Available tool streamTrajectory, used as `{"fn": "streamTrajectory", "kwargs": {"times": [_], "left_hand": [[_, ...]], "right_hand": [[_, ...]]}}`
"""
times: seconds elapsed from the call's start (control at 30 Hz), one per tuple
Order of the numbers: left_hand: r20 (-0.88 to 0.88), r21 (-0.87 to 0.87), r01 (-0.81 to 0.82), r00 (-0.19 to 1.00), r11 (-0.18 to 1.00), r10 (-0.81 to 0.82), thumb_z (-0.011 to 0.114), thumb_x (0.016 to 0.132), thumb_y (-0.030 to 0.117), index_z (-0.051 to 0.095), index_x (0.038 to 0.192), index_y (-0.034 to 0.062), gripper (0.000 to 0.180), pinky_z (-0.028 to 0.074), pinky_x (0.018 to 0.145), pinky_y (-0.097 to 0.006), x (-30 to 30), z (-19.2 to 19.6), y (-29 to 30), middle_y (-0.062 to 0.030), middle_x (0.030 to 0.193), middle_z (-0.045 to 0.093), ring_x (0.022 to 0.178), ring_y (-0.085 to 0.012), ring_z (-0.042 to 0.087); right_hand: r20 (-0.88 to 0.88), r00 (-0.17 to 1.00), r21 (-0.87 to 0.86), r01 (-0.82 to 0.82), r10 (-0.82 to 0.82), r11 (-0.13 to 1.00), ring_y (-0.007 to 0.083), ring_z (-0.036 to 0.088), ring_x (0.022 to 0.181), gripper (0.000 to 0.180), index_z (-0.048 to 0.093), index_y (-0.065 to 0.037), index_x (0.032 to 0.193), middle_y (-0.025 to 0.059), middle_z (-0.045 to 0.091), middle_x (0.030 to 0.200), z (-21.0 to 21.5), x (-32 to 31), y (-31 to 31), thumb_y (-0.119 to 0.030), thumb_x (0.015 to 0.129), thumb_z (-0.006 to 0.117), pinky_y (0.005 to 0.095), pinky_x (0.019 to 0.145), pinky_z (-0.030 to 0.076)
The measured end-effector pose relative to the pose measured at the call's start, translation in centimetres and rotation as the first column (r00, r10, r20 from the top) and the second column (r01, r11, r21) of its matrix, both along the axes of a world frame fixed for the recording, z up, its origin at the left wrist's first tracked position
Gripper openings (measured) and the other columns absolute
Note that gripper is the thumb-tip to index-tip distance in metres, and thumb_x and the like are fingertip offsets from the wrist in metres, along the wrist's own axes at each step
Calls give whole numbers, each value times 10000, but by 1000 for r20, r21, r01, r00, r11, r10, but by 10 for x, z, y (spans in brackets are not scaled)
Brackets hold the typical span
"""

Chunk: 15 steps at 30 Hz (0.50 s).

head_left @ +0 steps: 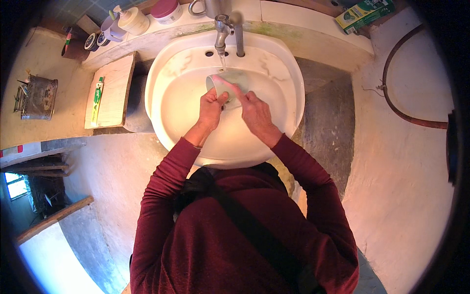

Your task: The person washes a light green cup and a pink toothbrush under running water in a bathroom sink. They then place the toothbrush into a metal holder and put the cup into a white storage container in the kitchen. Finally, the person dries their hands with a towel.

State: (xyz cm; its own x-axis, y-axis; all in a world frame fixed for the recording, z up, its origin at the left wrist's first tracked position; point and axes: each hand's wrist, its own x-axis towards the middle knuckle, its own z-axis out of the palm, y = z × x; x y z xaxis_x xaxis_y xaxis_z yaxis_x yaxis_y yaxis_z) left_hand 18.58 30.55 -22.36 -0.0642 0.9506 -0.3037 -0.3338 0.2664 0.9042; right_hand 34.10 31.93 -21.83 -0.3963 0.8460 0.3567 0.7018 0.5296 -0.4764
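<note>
A white sink (186, 108) surrounds both hands, its bowl open on all sides of them. The left hand (211, 109) grips a pale green cup (226, 82) under the tap (221, 29), in a thin stream of water. The right hand (254, 110) pinches a pink toothbrush (223, 82) against the cup's mouth. Left of the grip, a toothpaste tube (97, 100) lies on a wooden board (117, 83).

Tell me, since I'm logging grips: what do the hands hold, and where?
The left hand grips a pale green cup by its side, tilted under the tap. The right hand pinches a pink toothbrush by its handle.
</note>
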Motion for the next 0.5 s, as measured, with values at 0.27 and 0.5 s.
{"fn": "streamTrajectory", "kwargs": {"times": [0.27, 0.5], "left_hand": [[-123, 76, 61, 991, 995, -51, 495, 870, -17, 586, 1114, 19, 263, 428, 743, -204, 5, 6, -7, -18, 994, 632, 821, -70, 544], [-30, -136, 139, 989, 981, -144, 553, 883, 216, 575, 1113, 102, 257, 387, 616, -220, 1, 38, 1, 21, 948, 594, 751, -88, 508]], "right_hand": [[-432, 900, -197, -23, -66, 980, 342, 589, 761, 598, 389, -263, 1334, 205, 600, 815, -5, 3, 32, 48, 826, 432, 412, 690, 475], [-420, 906, -98, 12, -52, 995, 327, 606, 798, 596, 415, -207, 1321, 179, 585, 886, -7, -7, 26, 67, 793, 446, 395, 692, 497]]}}
